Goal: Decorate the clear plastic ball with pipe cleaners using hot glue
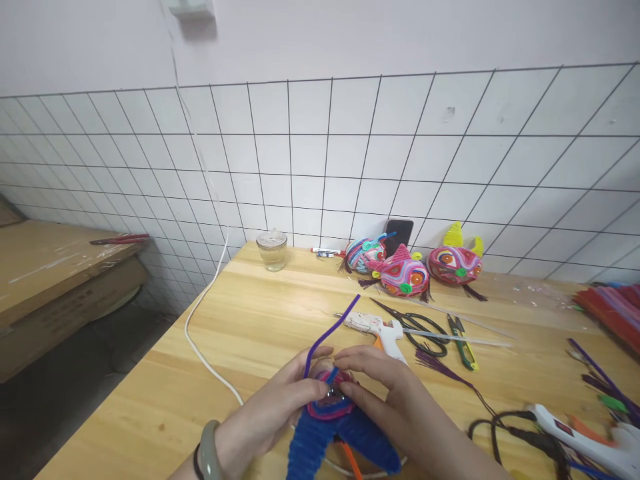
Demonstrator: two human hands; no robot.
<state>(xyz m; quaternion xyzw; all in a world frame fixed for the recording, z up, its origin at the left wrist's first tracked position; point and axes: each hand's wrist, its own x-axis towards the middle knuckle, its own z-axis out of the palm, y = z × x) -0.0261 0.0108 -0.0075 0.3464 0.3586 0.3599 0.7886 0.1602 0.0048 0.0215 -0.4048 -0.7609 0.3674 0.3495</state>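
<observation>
Low in the middle of the head view is a partly made pipe-cleaner figure point(363, 437), with a pink and blue round body and two wide blue flaps. My left hand point(275, 403) grips its left side, the thumb pressing on top. From the right, my right hand point(387, 390) pinches the same body with thumb and fingers. A loose-ended purple pipe cleaner point(327, 337) rises out of it beside my left fingers. Between the thumbs, small shiny details are too blurred to name. An orange strip point(351, 460) shows beneath the blue flaps.
Beyond my hands lie a white glue gun point(373, 325), black scissors point(430, 333) and green thread snips point(463, 343). Several finished pipe-cleaner fish point(404, 275) and a phone point(399, 235) stand by the wall. A glass of liquid point(273, 252) is back left; another glue gun point(575, 433) lies right.
</observation>
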